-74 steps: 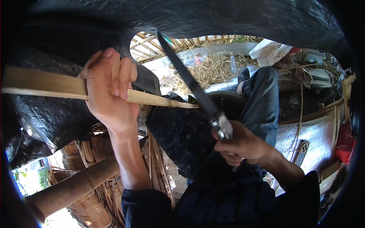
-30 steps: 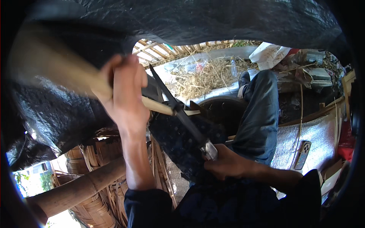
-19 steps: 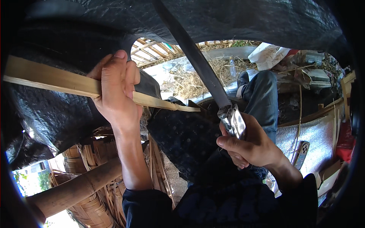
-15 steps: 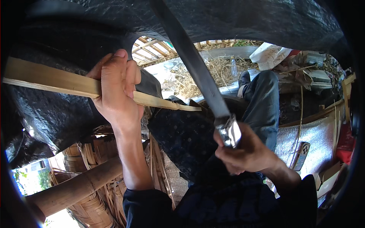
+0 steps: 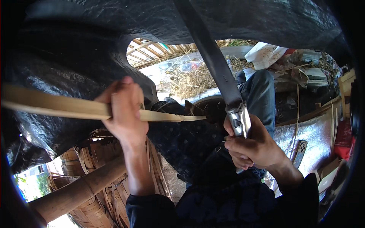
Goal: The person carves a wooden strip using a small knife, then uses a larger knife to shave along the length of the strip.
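Head view: a long, flat, pale strip [image 5: 61, 108] is gripped in the left hand [image 5: 127, 114], with the fingers [image 5: 134, 94] curled around it. Its thin end [image 5: 192, 118] is pointed right, near a dark dotted cloth [image 5: 178, 146]. A big knife [image 5: 209, 51] is held by its shiny handle [image 5: 242, 121] in the closed right hand [image 5: 255, 147]. The dark blade [image 5: 225, 78] is tilted up and left, apart from the strip. Dry straw [image 5: 194, 80] is spread farther off, and a phone [image 5: 300, 154] is seen against a silvery sheet [image 5: 317, 135].
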### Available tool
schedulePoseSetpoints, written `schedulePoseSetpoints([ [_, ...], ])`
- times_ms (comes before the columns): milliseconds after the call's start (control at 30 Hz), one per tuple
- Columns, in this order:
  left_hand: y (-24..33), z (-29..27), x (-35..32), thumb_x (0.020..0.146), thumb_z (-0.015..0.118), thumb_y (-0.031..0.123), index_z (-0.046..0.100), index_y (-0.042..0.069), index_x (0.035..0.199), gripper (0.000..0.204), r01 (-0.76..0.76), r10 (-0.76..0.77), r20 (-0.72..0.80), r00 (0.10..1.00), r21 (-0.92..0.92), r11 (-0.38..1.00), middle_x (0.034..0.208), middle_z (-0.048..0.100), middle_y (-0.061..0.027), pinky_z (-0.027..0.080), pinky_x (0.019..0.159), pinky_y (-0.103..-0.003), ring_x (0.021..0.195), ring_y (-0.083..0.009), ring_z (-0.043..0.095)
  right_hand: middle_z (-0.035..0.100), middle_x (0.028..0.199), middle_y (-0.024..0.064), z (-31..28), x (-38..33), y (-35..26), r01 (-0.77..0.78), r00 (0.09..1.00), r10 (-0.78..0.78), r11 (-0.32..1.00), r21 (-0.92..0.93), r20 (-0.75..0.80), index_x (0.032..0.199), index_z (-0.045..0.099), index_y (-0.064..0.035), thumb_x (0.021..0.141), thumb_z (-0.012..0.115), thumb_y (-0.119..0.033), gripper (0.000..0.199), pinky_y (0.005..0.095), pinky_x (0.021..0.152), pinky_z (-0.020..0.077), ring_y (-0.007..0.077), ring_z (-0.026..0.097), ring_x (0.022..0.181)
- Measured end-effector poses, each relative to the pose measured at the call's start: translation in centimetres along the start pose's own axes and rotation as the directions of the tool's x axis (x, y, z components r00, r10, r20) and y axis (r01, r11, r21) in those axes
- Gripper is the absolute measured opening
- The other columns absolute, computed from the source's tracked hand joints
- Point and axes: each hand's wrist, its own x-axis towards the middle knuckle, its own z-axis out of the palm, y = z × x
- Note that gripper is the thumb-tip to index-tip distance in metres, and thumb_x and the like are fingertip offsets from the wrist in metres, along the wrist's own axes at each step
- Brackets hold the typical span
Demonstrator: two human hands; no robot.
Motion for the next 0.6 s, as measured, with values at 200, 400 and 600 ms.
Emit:
schedulePoseSetpoints([
  [200,3.4,-1.1,0.9,0.088,0.040,0.009,0.057,-0.003,0.092,0.021,-0.239,0.252,-0.079,0.964,0.149,0.960,0.048,0.026,0.0042,0.015,0.039,-0.022,0.038,-0.0041,0.020,0.038,0.044,0.0024,-1.0,0.5,1.4,-0.066,0.998,0.066,0.997,0.032,-0.014,0.081,0.037,-0.0024,0.076,0.049,0.002,0.014,0.0253,0.032,0.0347,0.0095,0.038,0.032],
  [400,2.8,0.6,0.8,0.086,0.043,0.013,0.036,0.010,0.056,0.030,-0.065,0.101,-0.278,0.955,0.135,0.989,0.047,0.023,0.0019,0.018,0.044,-0.022,0.041,-0.0057,0.019,0.039,0.044,0.0027,-1.4,0.8,3.1,-0.101,0.995,0.101,0.995,0.016,0.003,0.080,0.037,-0.0020,0.076,0.050,0.003,0.014,0.0250,0.031,0.0356,0.0099,0.040,0.032],
  [600,0.6,-1.1,1.4,0.083,0.043,0.019,0.030,0.013,0.051,0.035,0.060,-0.056,0.035,0.998,-0.132,0.989,0.043,0.024,0.0023,0.017,0.042,-0.023,0.038,-0.0069,0.022,0.042,0.045,0.0042,-0.9,1.1,4.7,-0.095,0.995,0.098,0.991,-0.095,0.022,0.078,0.037,-0.0002,0.075,0.048,0.003,0.011,0.0247,0.031,0.0356,0.0112,0.043,0.032],
])
